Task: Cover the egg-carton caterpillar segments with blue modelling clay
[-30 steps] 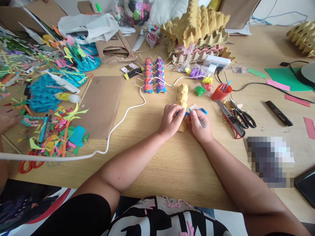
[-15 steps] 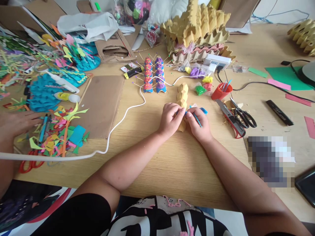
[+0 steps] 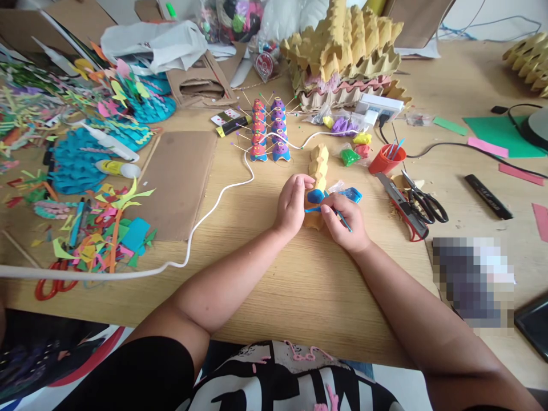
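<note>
My hands are apart: the right one point(image 3: 346, 221) pinches a thin blue stick point(image 3: 344, 221), its middle hidden; whether the left point(image 3: 291, 206) grips the yellow egg-carton strip point(image 3: 318, 162) between them, I can't tell. My fingers partly block its blue patch point(image 3: 315, 197).

You have soft, diffuse light across the desk point(image 3: 274, 285), duller along its near edge. Fine detail between your left hand point(image 3: 291, 206) and right hand point(image 3: 347, 221) looks slightly blurred, wide-angle stretch distorts the desk's sides, and a pixelated patch point(image 3: 473, 281) hides detail toward its right edge.
</note>
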Demonstrator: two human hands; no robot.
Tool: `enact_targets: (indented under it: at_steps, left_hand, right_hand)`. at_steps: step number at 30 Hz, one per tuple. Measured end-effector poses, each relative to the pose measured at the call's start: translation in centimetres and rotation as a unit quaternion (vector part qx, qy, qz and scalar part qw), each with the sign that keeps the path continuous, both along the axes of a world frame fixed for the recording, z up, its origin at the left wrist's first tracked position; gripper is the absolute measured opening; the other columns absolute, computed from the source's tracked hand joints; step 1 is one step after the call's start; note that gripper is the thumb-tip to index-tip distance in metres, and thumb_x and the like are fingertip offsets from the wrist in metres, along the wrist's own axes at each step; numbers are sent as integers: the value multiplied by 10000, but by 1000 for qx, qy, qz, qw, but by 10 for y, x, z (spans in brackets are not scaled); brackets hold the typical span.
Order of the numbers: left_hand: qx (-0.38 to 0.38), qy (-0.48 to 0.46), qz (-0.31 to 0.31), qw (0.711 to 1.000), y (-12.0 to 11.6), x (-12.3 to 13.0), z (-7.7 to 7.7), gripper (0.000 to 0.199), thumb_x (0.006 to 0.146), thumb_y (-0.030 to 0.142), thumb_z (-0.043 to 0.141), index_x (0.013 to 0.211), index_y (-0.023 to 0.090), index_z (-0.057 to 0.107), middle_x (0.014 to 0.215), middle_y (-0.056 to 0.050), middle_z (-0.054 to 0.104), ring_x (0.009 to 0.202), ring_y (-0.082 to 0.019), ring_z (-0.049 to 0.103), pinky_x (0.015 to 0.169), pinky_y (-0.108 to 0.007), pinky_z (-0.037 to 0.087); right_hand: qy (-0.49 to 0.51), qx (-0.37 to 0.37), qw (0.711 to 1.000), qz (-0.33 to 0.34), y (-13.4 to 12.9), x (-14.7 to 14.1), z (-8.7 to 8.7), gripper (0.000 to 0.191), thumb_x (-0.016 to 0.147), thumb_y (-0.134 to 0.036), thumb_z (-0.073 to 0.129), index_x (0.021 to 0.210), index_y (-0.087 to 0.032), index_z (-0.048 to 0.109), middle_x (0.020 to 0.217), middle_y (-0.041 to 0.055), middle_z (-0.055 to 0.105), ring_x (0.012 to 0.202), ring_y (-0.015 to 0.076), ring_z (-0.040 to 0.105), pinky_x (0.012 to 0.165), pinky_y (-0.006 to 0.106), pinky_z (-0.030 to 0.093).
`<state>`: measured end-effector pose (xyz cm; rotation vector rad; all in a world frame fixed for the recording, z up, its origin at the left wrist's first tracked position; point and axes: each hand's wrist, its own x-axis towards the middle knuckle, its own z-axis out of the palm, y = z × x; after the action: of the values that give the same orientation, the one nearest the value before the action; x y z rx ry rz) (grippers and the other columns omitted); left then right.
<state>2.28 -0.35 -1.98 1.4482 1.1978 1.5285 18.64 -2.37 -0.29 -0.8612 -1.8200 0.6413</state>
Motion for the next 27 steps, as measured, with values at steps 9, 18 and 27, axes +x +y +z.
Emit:
enact_targets:
  at_steps: [9, 18, 27]
  left_hand:
    - [-39, -28, 15, 999, 1, 0, -1, 645, 1110, 806, 307, 1103, 278, 677, 1070, -80, 736, 1089, -227, 714, 975, -376, 594]
    - [-45, -54, 18, 997, 2, 0, -3, 596, 1137, 749, 321, 1114, 275, 680, 1074, -75, 742, 1085, -218, 718, 957, -358, 590]
    - [-72, -18, -3, 997, 2, 5, -1, 317, 1093, 577, 641, 1104, 261, 652, 957, -21, 711, 886, -180, 662, 854, -309, 529]
  right_hand:
    - [27, -104, 994, -1, -9, -3, 3, 504, 1080, -678, 614, 909, -242, 801, 901, 77, 859, 769, 215, 752, 801, 388, 629]
    - [13, -125, 992, -16, -10, -3, 2, 527, 1067, -722, 610, 936, -241, 781, 720, 21, 716, 637, 185, 645, 663, 363, 532]
    - [117, -112, 981, -104, 0, 4, -6, 544, 1038, -779, 616, 916, -259, 715, 618, -33, 590, 552, 155, 522, 579, 332, 443]
